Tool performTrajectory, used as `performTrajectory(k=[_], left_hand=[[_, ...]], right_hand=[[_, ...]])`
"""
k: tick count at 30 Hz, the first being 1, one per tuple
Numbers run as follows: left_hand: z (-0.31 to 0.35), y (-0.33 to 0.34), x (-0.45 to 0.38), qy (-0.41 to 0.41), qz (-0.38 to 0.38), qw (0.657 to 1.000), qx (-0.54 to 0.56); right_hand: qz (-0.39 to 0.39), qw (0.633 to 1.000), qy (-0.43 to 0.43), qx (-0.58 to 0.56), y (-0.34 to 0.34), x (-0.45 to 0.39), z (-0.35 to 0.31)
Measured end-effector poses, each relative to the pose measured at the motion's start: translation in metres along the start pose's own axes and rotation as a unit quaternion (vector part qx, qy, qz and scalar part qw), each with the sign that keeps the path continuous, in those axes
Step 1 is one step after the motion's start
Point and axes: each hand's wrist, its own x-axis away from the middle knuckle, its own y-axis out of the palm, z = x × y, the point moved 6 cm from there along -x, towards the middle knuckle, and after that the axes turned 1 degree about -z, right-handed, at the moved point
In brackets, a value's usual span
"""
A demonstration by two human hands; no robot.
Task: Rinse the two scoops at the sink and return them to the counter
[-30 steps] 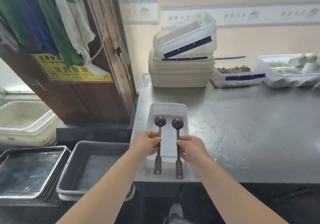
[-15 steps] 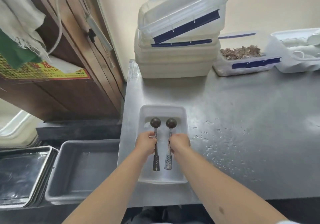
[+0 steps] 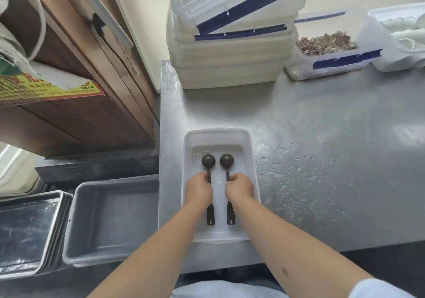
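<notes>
gripping scoops (image 3: 217,160) in tray (image 3: 250,159), bins (image 3: 230,67) behind

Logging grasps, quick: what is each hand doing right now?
Left hand: closed on the left scoop, over the white tray.
Right hand: closed on the right scoop, same tray.

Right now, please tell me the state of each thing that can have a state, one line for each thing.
left hand: closed on left scoop handle
right hand: closed on right scoop handle
left scoop: in the white tray
right scoop: in the white tray
white tray: on counter
counter: wet with droplets
grey tub: empty
chopped food container: open
</notes>
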Motion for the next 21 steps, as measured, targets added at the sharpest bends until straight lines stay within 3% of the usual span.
performTrajectory(k=[4,7,12,17,21], left_hand=[[0.000,-0.001,0.007,0.032,0.018,0.999,-0.040],[0.005,0.002,0.018,0.116,-0.014,0.986,-0.115],[0.004,0.011,0.040,0.196,-0.073,0.913,-0.351],[0.008,0.008,0.050,0.200,-0.070,0.888,-0.407],[0.010,0.006,0.053,0.196,-0.065,0.889,-0.408]], right_hand=[[0.020,0.998,-0.045,0.031,0.001,0.006,0.001],[-0.007,0.983,-0.143,0.116,0.007,0.018,-0.003],[-0.047,0.891,-0.288,0.349,0.014,0.040,0.001],[-0.055,0.853,-0.288,0.432,0.012,0.053,0.004],[-0.066,0.859,-0.279,0.424,0.011,0.056,0.003]])
